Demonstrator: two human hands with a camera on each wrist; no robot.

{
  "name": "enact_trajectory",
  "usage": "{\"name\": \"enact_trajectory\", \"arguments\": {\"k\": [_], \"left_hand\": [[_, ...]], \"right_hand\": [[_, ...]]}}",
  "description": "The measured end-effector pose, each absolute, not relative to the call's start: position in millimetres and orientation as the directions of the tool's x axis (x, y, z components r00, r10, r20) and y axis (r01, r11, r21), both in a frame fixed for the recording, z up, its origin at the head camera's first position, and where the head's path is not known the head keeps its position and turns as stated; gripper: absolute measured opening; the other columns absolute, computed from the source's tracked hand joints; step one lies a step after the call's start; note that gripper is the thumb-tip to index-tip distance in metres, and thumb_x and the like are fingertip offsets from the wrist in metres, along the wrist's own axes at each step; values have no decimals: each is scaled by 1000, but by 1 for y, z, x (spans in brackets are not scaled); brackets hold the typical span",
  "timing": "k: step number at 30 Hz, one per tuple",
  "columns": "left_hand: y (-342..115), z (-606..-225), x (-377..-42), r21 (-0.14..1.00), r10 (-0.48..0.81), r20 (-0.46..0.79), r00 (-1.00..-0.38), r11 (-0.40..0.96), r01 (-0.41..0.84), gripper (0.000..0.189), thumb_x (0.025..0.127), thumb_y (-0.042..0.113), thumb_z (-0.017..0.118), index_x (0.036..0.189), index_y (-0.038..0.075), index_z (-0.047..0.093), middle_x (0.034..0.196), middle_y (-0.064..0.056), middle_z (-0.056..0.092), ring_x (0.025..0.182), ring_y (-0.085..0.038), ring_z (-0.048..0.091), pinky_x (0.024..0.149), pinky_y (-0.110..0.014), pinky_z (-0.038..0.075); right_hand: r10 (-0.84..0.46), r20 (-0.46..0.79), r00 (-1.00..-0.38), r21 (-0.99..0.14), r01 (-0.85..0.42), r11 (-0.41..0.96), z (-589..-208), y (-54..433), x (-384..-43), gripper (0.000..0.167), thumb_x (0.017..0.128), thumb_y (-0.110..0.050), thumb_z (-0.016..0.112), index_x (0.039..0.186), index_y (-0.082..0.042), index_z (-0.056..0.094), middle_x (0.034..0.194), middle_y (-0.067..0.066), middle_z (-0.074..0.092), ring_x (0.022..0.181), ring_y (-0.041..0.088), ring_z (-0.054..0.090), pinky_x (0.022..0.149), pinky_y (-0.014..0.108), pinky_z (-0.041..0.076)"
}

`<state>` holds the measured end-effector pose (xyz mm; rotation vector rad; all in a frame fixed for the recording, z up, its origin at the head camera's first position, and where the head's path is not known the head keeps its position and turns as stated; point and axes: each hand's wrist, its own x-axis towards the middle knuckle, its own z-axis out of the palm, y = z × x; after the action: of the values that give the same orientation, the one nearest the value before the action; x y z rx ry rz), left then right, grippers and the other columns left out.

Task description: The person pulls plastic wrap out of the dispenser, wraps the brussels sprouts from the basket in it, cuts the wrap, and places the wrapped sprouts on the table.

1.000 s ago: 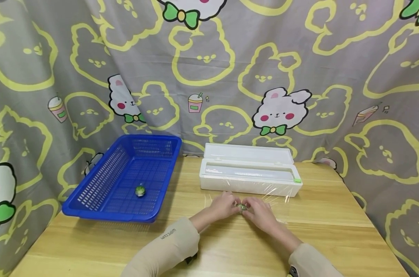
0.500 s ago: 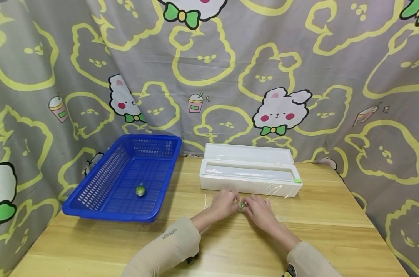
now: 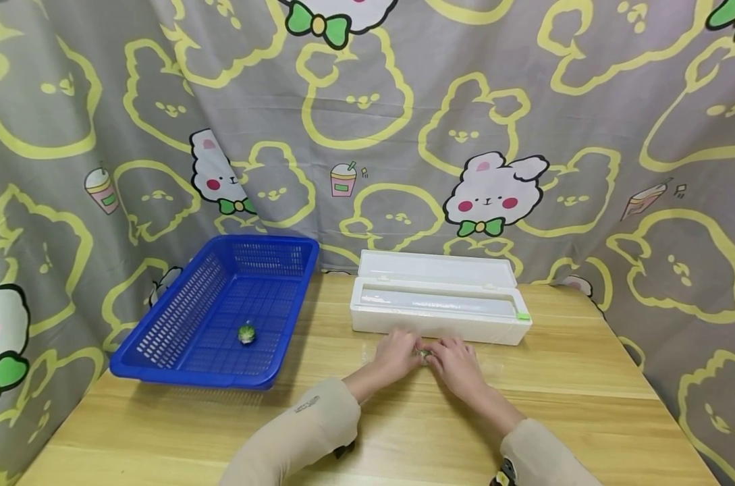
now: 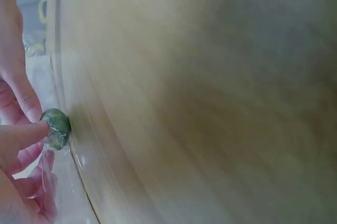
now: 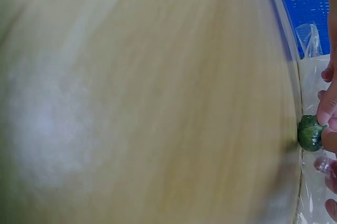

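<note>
Left of the fingers sits a blue basket (image 3: 191,379). Next, the left hand (image 3: 395,356) pinches a film-wrapped green ball (image 5: 309,133), roundish, its long axis and direction impossible to tell, between its fingertips and those of the pinching right hand (image 3: 458,364).

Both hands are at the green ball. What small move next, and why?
Probably fold the loose clear film over the green ball with the right hand, the left hand steadying it: both hands' fingers touch the ball, and film extends beyond them.
</note>
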<state>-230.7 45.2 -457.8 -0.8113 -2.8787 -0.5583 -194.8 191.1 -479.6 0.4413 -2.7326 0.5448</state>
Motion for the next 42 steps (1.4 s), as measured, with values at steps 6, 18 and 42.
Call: {"name": "enact_trajectory", "arguments": {"k": [6,18,42], "left_hand": [[48,-455,-234,325,460,179,-870,806,494,12,72,21,75,80,14,68,74,6,63,69,-11,56,56,-20,42],[49,-457,-241,299,449,194,-872,820,488,7,73,21,75,73,16,69,70,6,65,64,-11,57,53,-19,40],[38,-455,-229,187,553,266,-789,774,605,19,79,18,68,97,23,72,94,7,70,78,-15,57,64,-24,43]], "right_hand": [[-220,392,-893,-306,-353,884,-480,191,-197,16,81,-14,66,97,-14,69,93,5,55,86,25,45,70,40,34],[-206,408,-889,-301,-344,889,-484,189,-199,30,76,-12,71,104,-6,63,93,7,58,88,26,46,78,45,33],[-196,372,-907,-368,-338,866,-484,196,-205,22,77,-8,69,99,-11,66,95,4,64,85,21,49,72,39,33]]}}
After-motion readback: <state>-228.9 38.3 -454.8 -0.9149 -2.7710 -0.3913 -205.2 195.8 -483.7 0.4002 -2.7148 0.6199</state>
